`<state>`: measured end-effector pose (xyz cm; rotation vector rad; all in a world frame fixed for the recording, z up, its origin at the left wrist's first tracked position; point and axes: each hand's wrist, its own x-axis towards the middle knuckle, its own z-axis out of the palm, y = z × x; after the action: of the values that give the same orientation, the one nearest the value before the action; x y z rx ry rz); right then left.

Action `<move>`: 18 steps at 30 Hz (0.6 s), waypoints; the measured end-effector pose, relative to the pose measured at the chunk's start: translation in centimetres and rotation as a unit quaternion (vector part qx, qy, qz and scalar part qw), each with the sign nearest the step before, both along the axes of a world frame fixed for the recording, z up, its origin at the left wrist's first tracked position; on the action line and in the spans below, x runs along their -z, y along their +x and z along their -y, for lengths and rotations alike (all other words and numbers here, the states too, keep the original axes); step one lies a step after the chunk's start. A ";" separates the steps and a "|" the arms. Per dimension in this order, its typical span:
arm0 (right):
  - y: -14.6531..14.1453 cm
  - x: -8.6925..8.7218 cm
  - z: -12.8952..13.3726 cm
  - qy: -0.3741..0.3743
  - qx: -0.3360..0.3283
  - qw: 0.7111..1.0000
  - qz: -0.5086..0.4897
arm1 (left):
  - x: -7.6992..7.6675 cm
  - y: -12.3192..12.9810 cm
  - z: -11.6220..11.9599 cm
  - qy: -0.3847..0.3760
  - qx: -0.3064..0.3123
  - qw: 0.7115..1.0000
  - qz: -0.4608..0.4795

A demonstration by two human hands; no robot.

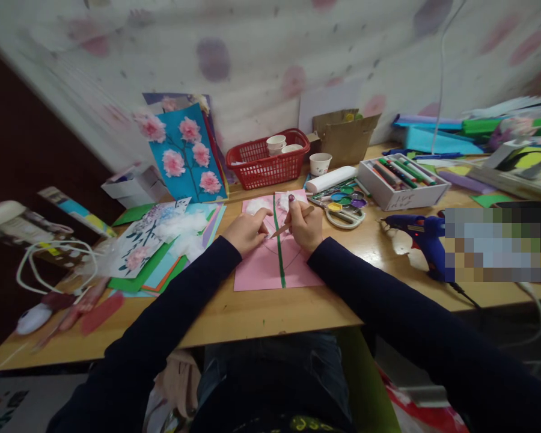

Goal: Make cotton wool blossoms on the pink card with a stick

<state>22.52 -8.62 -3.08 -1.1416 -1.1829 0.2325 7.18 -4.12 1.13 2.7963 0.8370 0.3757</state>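
Observation:
A sheet of pink paper lies in front of me, with a dark green stripe down its middle and a thin curved line drawn on it. White fluffy cotton sits on its upper part, on both sides of the stripe. My right hand is closed round a thin brown stick, whose lower end points at the paper near the stripe. On the left half of the sheet rests my left hand, fingers bent and drawn together beside the cotton; what they pinch, if anything, is too small to tell.
Scissors and small paint pots lie right of the paper, before a box of markers. A blue glue gun is farther right. Behind stand a red basket and a blue flower picture. Coloured papers lie left.

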 end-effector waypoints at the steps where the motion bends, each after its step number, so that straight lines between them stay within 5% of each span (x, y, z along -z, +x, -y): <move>1: 0.0 0.0 0.0 0.003 0.001 1.000 0.003 | 0.0 0.1 -0.1 0.014 0.001 1.000 -0.009; 18: -0.6 -0.2 0.6 -0.013 -0.005 0.985 0.171 | -0.6 0.6 -0.2 0.062 0.006 0.996 -0.068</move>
<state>21.92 -9.23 -2.92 -1.2303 -1.4917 0.0603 7.81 -3.95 1.72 2.9680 0.8516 0.2463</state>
